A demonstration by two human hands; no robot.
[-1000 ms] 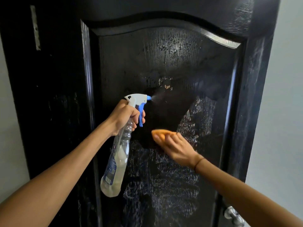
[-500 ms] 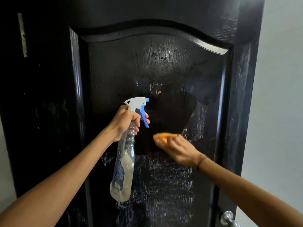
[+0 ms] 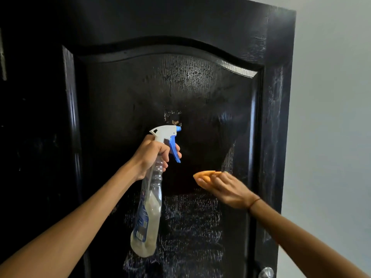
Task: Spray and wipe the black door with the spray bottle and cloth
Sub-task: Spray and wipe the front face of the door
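Observation:
The black door (image 3: 200,91) fills the view, its arched panel streaked with wet spray marks. My left hand (image 3: 152,155) grips the neck of a clear spray bottle (image 3: 148,215) with a white head and blue trigger, fingers on the trigger, nozzle pointing at the panel. My right hand (image 3: 222,187) lies with straight fingers over an orange cloth (image 3: 203,175) and presses it against the panel to the right of the bottle. Most of the cloth is hidden under the fingers.
A silver door knob (image 3: 266,273) shows at the door's lower right edge. A pale wall (image 3: 331,117) runs to the right of the door. A metal hinge strip (image 3: 3,63) sits at the far left edge.
The spray mist seen a second ago has stopped and the trigger is released outward. The view has tilted up and shifted; both hands stay near the same spot on the panel.

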